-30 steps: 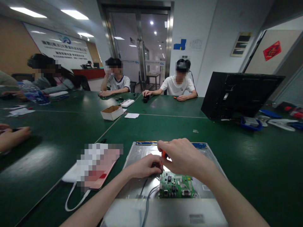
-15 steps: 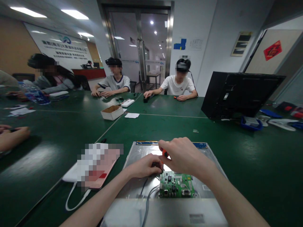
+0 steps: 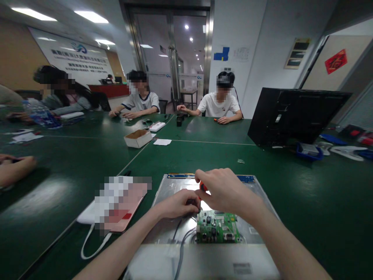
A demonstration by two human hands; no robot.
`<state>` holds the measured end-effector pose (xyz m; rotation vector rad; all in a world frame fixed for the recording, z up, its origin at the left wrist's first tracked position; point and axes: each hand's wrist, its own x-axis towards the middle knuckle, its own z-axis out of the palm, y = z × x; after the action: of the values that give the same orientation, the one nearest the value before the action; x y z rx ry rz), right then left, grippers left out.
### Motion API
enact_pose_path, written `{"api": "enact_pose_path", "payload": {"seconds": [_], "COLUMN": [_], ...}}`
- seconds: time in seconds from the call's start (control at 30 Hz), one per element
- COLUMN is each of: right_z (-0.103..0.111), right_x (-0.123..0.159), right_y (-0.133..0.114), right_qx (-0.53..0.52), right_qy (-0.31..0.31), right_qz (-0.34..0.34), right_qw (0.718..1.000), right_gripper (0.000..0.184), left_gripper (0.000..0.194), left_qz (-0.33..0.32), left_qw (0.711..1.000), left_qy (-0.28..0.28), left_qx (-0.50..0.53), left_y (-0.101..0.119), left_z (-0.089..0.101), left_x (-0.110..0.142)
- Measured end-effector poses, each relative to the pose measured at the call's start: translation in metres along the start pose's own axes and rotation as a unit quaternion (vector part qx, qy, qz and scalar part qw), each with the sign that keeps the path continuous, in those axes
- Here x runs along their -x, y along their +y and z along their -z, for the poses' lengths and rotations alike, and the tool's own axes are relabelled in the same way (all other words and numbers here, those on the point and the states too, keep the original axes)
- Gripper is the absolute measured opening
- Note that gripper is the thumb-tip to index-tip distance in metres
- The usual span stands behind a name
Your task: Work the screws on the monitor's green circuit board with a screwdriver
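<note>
My right hand point(image 3: 223, 190) is closed round the orange-red handle of a screwdriver point(image 3: 203, 187), held upright over the back of a flat display panel point(image 3: 171, 188). The tool's lower part is mostly hidden by my fingers. My left hand point(image 3: 182, 204) has its fingers curled together beside the tool, at the top left corner of a green circuit board point(image 3: 217, 227); whatever they pinch is hidden. The board lies on the silvery panel, with grey cables point(image 3: 182, 249) running from its left side. A blue circuit strip point(image 3: 246, 179) lines the panel's far edge.
Left of the panel lie a pink phone point(image 3: 132, 206) and a white charging cable point(image 3: 84, 249). Farther off are a small white box point(image 3: 136, 140), a paper slip point(image 3: 162, 142) and a black monitor point(image 3: 294, 116) at right. Several people sit round the green table point(image 3: 320, 202).
My hands stay almost in place, with only a slight shift at the screwdriver. Across the table, a person's hand has lifted off a small black object.
</note>
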<state>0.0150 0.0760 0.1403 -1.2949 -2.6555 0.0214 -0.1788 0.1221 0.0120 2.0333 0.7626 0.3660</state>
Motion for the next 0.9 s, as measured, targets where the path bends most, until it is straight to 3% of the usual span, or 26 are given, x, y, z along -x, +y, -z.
{"api": "enact_pose_path", "payload": {"seconds": [0.23,0.5,0.9], "right_z": [-0.0053,-0.0041,-0.0078], "right_x": [-0.0071,-0.0035,-0.0068], "right_y": [0.0021,0.0035,0.0026], "right_qx": [0.043,-0.038,-0.002], "right_qy": [0.003,0.009,0.010], "right_qz": [-0.018,0.010,-0.003], "right_qw": [0.999,0.999,1.000], "right_gripper": [0.016,0.015,0.011], "left_gripper": [0.009,0.008,0.008], "left_qz": [0.010,-0.013,-0.033], "left_qw": [1.000,1.000,0.999], "left_qy": [-0.001,-0.010,-0.004], "left_qx": [-0.024,-0.012,-0.021], "left_y": [0.0025,0.0025,0.0041], "left_z": [0.0002,0.0000,-0.0010], "left_x": [0.0039,0.0010,0.0015]}}
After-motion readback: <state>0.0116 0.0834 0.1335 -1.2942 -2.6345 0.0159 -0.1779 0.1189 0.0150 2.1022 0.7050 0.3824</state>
